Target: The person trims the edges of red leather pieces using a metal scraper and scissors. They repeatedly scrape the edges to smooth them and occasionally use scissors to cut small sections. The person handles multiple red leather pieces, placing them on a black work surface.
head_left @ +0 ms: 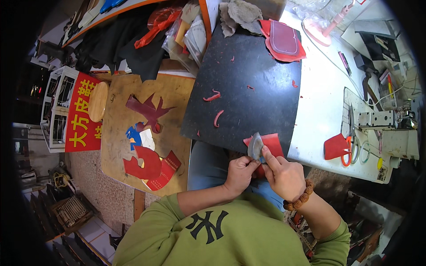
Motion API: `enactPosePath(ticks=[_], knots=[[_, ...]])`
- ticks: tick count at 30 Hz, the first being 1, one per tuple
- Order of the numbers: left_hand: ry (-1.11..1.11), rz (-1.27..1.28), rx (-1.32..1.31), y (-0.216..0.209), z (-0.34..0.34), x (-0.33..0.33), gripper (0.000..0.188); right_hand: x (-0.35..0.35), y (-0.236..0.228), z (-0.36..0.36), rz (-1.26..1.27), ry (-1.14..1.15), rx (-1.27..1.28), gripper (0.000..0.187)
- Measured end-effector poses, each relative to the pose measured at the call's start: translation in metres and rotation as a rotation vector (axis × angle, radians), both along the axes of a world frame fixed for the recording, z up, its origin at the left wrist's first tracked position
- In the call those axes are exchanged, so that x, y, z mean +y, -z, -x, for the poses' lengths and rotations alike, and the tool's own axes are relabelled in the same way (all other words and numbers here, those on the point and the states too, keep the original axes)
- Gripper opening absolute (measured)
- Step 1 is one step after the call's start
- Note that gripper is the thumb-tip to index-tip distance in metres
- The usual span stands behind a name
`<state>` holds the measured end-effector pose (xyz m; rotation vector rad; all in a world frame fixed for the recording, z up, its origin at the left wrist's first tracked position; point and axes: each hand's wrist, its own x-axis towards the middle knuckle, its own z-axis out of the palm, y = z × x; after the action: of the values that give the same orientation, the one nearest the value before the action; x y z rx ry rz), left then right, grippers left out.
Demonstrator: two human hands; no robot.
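Note:
At the near edge of the black board [248, 111], a piece of red leather [273, 142] lies partly over the edge, with more red showing between my hands. My right hand [286, 177], wearing a brown bead bracelet, closes round a flat grey metal blade [255, 147], apparently a leather knife, its index finger stretched along it. The blade rests against the leather. My left hand [239, 176] is closed beside it, thumb and fingers pinched at the leather's near part; the exact grip is partly hidden. Thin curled red shavings [212, 96] lie farther up the board.
Stacked red and maroon leather pieces [284, 40] and grey cloths [242, 17] sit at the board's far end. Right are orange-handled scissors [346, 157], a red leather scrap [336, 146] and a sewing machine [390, 133]. Red scraps [148, 163] lie on the wooden table [113, 146] left.

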<state>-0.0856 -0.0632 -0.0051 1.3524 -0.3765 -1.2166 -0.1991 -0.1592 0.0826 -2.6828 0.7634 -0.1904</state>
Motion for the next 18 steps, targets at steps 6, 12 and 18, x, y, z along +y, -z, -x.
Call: enactPosePath(ticks=[6, 12, 18], knots=[[0.001, -0.008, -0.012, -0.0021, 0.0007, 0.0003, 0.017, 0.0021, 0.0013, -0.0015, 0.014, 0.01, 0.005, 0.043], [-0.012, 0.006, 0.0, -0.0012, 0.0011, 0.0001, 0.016, 0.0058, 0.0047, -0.0042, 0.048, 0.028, 0.02, 0.046], [-0.031, 0.035, 0.042, -0.002, 0.0033, 0.0, 0.018, 0.007, 0.0092, -0.0083, 0.095, 0.046, 0.016, 0.048]])
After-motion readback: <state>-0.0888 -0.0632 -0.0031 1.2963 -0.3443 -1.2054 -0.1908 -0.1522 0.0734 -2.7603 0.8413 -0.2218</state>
